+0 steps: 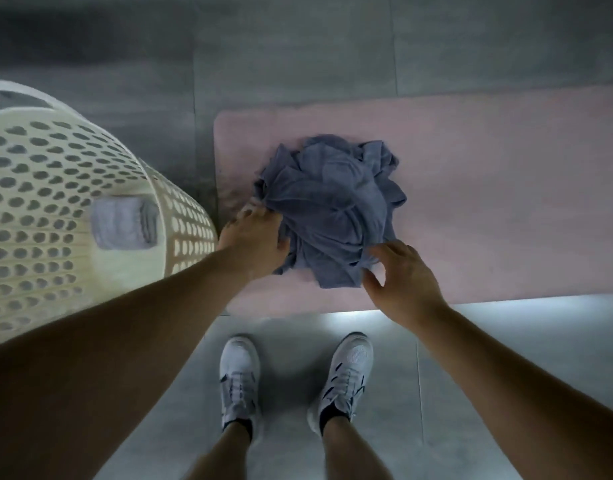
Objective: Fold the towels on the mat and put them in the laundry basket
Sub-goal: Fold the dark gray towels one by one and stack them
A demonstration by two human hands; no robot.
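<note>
presently, towels [329, 209]: crumpled blue-grey heap, left end of pink mat [506, 202].
left hand [253, 237]: gripping heap's left edge.
right hand [402, 275]: fingers spread, touching near edge.
room: mat stretches right; laundry basket [38, 202] close left.

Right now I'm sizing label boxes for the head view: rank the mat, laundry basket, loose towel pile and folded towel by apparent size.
1. mat, though cut off at the right edge
2. laundry basket; likely nearer the camera, so it looks enlarged
3. towel pile
4. folded towel, inside the basket
</note>
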